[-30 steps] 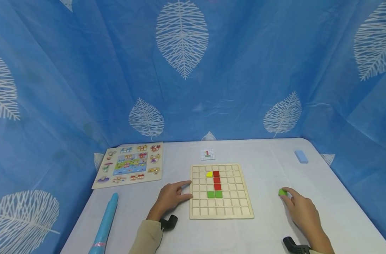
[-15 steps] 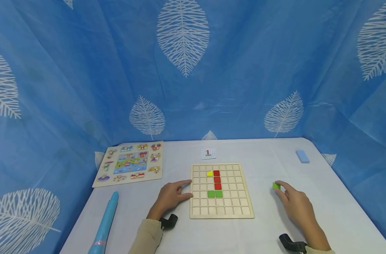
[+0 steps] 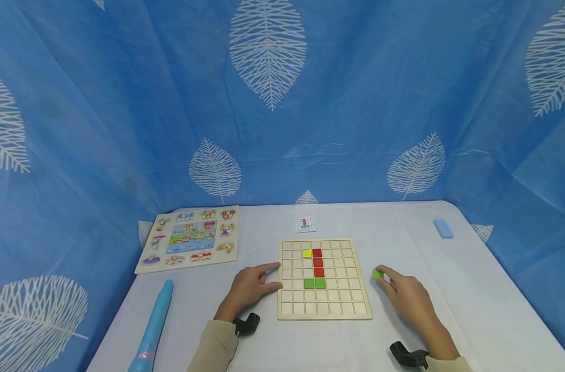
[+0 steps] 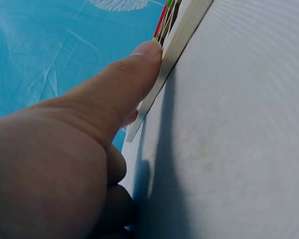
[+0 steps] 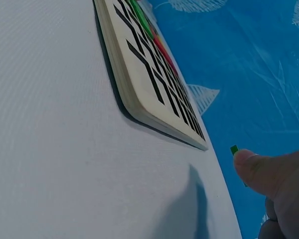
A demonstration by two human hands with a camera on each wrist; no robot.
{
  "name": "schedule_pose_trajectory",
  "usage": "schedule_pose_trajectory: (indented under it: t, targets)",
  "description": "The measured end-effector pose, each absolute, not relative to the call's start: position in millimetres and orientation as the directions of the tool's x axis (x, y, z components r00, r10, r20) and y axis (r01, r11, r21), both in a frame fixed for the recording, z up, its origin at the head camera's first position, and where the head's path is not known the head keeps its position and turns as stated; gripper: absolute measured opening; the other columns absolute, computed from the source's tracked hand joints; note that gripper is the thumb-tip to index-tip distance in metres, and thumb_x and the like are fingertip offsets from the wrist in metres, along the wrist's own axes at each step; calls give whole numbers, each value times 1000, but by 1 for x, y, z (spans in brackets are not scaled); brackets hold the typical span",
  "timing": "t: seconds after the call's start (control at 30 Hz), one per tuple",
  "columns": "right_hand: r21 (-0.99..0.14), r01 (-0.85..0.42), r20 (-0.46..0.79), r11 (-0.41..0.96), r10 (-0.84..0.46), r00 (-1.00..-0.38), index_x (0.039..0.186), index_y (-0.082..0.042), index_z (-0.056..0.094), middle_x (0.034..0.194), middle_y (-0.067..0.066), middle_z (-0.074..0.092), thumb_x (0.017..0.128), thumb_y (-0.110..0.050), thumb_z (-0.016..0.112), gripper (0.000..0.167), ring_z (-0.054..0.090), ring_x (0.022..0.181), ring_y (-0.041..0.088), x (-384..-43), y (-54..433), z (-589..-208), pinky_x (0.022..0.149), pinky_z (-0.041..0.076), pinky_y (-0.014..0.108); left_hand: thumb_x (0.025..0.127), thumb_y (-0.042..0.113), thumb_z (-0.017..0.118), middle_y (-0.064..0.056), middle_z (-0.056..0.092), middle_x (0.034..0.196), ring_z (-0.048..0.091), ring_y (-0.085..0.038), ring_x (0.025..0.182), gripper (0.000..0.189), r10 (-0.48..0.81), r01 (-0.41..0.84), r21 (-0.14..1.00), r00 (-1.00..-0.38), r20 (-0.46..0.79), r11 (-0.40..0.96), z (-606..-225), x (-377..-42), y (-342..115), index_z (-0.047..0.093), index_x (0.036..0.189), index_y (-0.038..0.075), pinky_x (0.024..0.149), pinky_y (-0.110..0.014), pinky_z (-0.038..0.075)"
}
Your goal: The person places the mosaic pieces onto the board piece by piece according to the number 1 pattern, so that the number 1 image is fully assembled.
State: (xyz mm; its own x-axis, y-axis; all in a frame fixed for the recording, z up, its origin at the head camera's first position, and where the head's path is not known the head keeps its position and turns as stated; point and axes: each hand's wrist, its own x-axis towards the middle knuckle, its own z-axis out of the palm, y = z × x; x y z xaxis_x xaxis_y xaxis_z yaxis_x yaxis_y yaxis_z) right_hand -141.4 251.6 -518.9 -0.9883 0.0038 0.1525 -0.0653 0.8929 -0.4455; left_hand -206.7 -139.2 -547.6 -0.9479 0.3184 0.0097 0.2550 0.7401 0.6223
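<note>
A square wooden grid board [image 3: 340, 309] lies in the middle of the white table. In its cells sit one yellow piece [image 3: 307, 253], a column of red tiles [image 3: 318, 262] and two green tiles [image 3: 314, 283]. My left hand [image 3: 248, 285] touches the board's left edge with extended thumb and index finger; the left wrist view shows the thumb [image 4: 109, 89] against the rim. Just right of the board, my right hand [image 3: 410, 299] pinches a green tile [image 3: 377, 274] between thumb and forefinger. Mostly hidden behind the thumb, that tile shows only slightly in the right wrist view.
Behind the board lies a small pattern card [image 3: 304, 223]. A picture puzzle board [image 3: 226, 256] is at the back left, a light-blue tapered stick [image 3: 153, 323] at the front left. A pale blue block [image 3: 443, 229] rests at the back right. Blue leaf-print cloth [image 3: 347, 103] hangs behind.
My right hand has carried the green tile leftward from the right side of the table to near the board's right edge. My left hand stays at the board's left edge.
</note>
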Motion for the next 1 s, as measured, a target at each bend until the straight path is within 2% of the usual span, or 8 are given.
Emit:
schedule_pose_trajectory:
  t: [0.8, 1.0]
  targets:
    - [-469, -156, 146, 869, -98, -984, 128, -9, 70, 53, -11, 38, 97, -25, 72, 35, 32, 50, 8, -143, 211, -525, 51, 31, 28, 84, 50, 81, 12, 36, 57, 30, -5, 52, 59, 322, 261, 622, -947, 14, 738, -547, -206, -138, 68, 136, 26, 50, -24, 27]
    - [-461, -193, 164, 866, -130, -978, 127, -13, 72, 53, -12, 38, 97, -25, 73, 33, 37, 54, 8, -142, 204, -528, 58, 36, 30, 84, 50, 81, 11, 37, 57, 31, -6, 51, 58, 320, 261, 630, -947, 21, 731, -545, -205, -139, 69, 135, 25, 50, -25, 26]
